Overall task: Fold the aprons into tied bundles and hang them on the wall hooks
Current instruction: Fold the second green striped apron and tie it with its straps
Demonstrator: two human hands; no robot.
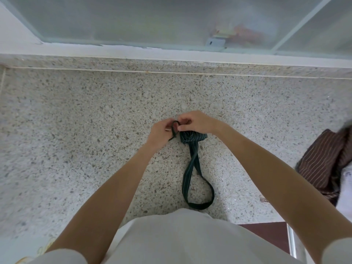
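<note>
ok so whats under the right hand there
Under the right hand sits the folded dark green striped apron bundle on the speckled counter. Its near end shows; the part beneath the fingers and palm is covered.

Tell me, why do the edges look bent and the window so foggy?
Head view: the wide-angle lens bows the speckled stone counter edge; the frosted window pane blurs what lies behind it; light is soft, with faint shadows under both hands.

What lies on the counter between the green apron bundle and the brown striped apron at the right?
Head view: only bare speckled counter lies between the green apron bundle and the brown striped apron; the person's right forearm crosses above it.
</note>
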